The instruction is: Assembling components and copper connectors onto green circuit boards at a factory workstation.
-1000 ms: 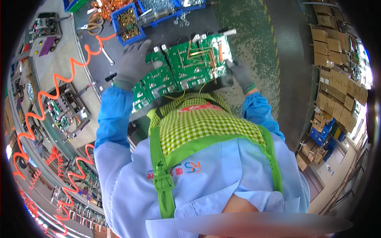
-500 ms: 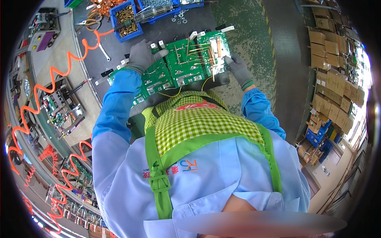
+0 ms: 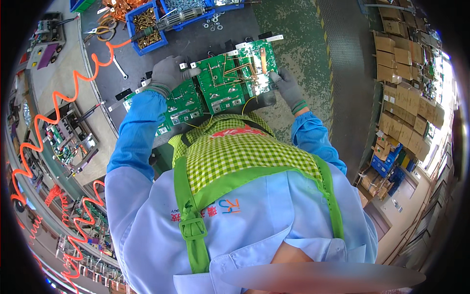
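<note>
Before me sits a row of green circuit boards joined side by side, with white and black tabs along the far edge. My left hand, in a grey glove, grips the far edge at the left part, its thumb lying over the top face. At the right end, my right hand, also gloved, holds the side edge with the fingertips; its fingers underneath are hidden. Several thin copper strips lie crosswise on the middle and right boards. A wider copper bar is on the right board.
Beyond the boards, a blue bin holds brass screws, with a power screwdriver resting across it on an orange coiled cord. Washers, a wrench and scissors lie on the dark tabletop. Cardboard boxes are stacked far right.
The copper strips have slid and turned on the boards, lying closer together. Both hands keep their hold, while the whole view has shifted slightly.
</note>
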`<state>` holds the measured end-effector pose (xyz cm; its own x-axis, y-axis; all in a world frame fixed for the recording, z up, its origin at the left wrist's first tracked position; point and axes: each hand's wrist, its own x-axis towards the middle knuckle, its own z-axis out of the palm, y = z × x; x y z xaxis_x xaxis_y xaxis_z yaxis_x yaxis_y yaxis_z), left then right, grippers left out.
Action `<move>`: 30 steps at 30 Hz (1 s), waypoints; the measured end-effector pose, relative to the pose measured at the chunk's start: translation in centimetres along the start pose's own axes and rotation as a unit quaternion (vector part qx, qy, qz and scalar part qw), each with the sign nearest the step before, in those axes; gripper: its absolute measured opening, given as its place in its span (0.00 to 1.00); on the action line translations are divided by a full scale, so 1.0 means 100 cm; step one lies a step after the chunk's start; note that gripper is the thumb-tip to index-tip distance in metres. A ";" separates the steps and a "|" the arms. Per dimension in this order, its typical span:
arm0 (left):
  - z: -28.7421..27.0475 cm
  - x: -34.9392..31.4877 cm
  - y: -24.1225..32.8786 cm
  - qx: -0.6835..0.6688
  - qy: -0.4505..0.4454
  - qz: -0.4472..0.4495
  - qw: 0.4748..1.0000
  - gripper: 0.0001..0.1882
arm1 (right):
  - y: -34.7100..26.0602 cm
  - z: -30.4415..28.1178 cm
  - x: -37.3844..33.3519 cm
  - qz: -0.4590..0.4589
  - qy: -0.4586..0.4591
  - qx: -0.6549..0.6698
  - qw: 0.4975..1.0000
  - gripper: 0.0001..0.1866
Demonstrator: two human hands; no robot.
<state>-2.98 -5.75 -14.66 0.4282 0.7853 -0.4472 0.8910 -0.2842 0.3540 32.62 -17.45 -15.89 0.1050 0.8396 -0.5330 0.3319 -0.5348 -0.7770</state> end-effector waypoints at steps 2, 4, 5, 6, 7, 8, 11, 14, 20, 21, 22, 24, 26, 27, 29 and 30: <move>0.005 -0.003 0.005 -0.011 0.016 -0.012 1.000 0.41 | 0.004 0.000 -0.005 0.016 0.006 0.024 1.000 0.13; 0.001 -0.003 0.007 -0.006 0.025 -0.024 0.999 0.40 | 0.001 0.001 -0.004 0.024 0.013 0.053 0.998 0.14; 0.003 -0.004 0.006 -0.028 0.010 -0.026 0.999 0.41 | 0.002 0.003 -0.009 0.003 0.018 0.019 1.000 0.14; 0.003 -0.004 0.002 -0.046 -0.001 -0.034 0.998 0.41 | 0.001 0.007 -0.007 -0.024 0.019 -0.013 0.999 0.14; 0.002 -0.001 0.003 -0.044 -0.007 -0.048 0.998 0.41 | 0.007 0.007 -0.005 -0.068 0.031 -0.035 0.997 0.14; 0.006 -0.002 0.002 -0.037 -0.003 -0.045 0.998 0.41 | 0.015 0.008 -0.008 -0.073 0.035 -0.029 0.996 0.14; -0.004 -0.004 -0.003 -0.026 -0.006 -0.060 0.998 0.40 | 0.034 0.017 0.011 -0.092 0.060 -0.007 0.994 0.14; -0.001 0.005 0.013 0.019 0.004 -0.055 0.998 0.39 | 0.025 0.004 -0.004 -0.031 0.084 0.081 0.993 0.14; -0.059 -0.022 -0.013 0.088 0.071 0.070 0.991 0.28 | -0.014 -0.008 -0.013 -0.025 0.072 0.063 0.995 0.14; -0.076 -0.020 -0.026 0.113 0.092 0.146 0.979 0.24 | -0.021 -0.022 -0.015 -0.035 0.092 0.034 0.995 0.14; -0.110 -0.013 -0.025 0.072 0.124 0.083 0.986 0.23 | -0.026 -0.035 -0.020 -0.041 0.112 0.005 0.993 0.14; -0.152 0.018 -0.042 0.039 0.178 0.010 0.983 0.20 | -0.038 -0.041 -0.025 -0.056 0.126 0.029 0.990 0.13; -0.168 0.069 -0.071 0.047 0.124 -0.042 0.990 0.19 | -0.040 -0.045 -0.018 -0.082 0.152 0.043 0.984 0.13; -0.158 0.098 -0.083 0.041 0.043 -0.077 0.995 0.20 | -0.032 -0.050 -0.019 -0.106 0.174 -0.027 0.979 0.13; -0.118 0.131 -0.128 0.091 0.009 -0.008 0.996 0.22 | -0.040 -0.048 -0.021 -0.119 0.164 -0.101 0.974 0.13; -0.097 0.143 -0.163 0.171 -0.028 0.058 0.983 0.26 | -0.053 -0.043 -0.029 -0.109 0.139 -0.110 0.978 0.13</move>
<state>-12.79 15.48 -18.84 0.5284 0.7078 -0.4689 0.8307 -0.5450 0.1133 34.54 -16.58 -8.80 0.2503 0.9409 -0.2280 0.5647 -0.3332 -0.7550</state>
